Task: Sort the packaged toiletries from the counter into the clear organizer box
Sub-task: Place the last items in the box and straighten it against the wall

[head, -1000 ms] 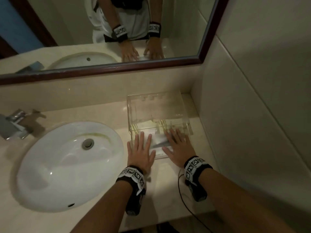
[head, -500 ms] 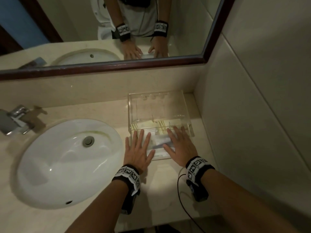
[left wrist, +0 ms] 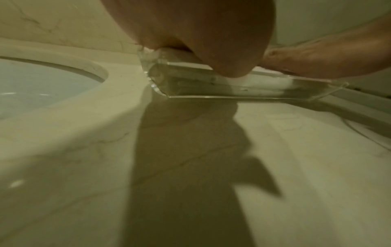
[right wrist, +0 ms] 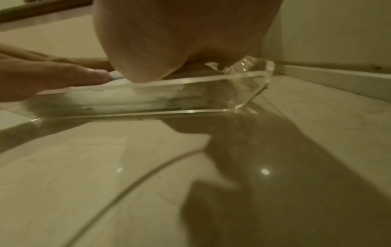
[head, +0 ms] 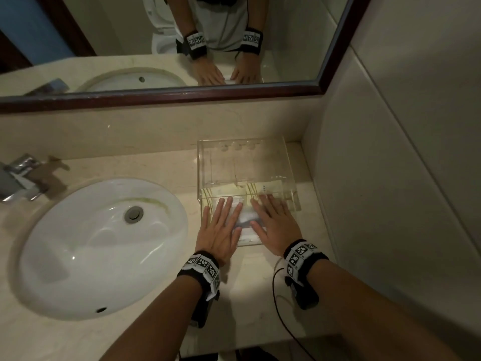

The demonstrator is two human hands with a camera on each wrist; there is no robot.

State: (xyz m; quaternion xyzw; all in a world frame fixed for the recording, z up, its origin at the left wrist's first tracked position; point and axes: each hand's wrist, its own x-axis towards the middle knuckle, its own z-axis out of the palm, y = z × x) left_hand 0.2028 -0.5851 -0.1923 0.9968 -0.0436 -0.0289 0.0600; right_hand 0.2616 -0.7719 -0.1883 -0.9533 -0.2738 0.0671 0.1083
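Note:
The clear organizer box (head: 242,162) stands on the counter in the corner, right of the sink. Flat white and pale yellow toiletry packets (head: 247,217) lie in its low front tray. My left hand (head: 221,227) lies flat with straight fingers on the packets at the tray's left side. Beside it, my right hand (head: 273,220) presses flat on the right side, fingers reaching the taller back section. From the left wrist view the tray's clear front wall (left wrist: 243,90) shows under my palm (left wrist: 201,33). In the right wrist view white packets (right wrist: 127,98) fill the tray (right wrist: 190,93).
A white oval sink (head: 101,246) with a drain sits left of the box, and a chrome tap (head: 18,178) stands at the far left. The tiled side wall (head: 390,178) rises close to the right. A mirror (head: 169,43) runs along the back. A black cable (head: 281,308) trails from my right wrist.
Both hands have stayed flat on the packets in the front tray, sliding slightly forward. The view has shifted a little.

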